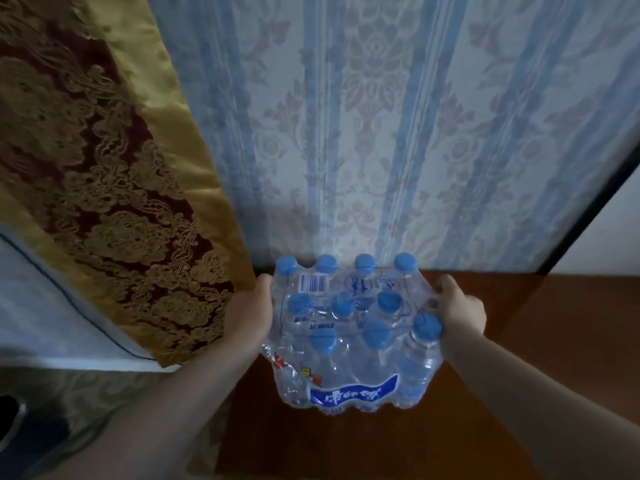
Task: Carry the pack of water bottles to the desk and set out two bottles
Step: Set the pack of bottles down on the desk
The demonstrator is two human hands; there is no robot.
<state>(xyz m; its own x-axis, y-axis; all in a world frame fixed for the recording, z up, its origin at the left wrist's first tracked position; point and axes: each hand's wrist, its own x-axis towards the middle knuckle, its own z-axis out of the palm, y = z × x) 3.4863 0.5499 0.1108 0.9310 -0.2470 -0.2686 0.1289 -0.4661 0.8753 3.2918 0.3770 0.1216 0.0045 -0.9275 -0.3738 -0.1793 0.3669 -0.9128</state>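
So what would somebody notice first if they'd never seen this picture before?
Probably the shrink-wrapped pack of water bottles with bright blue caps, right in the middle, held at its sides by the left hand and right hand over a dark wooden surface. Next, the gold and dark red patterned cloth on the left, beside the blue striped floral wallpaper behind.

I see the pack of water bottles (349, 327) in clear wrap, with light blue caps and a blue band with white lettering on its near side. The surface (519, 358) under it is dark reddish-brown wood. On the far wall, the wallpaper (398, 133) shows pale blue stripes and faded florals. Left, a cloth (104, 185) is maroon and gold brocade, edged in plain gold.
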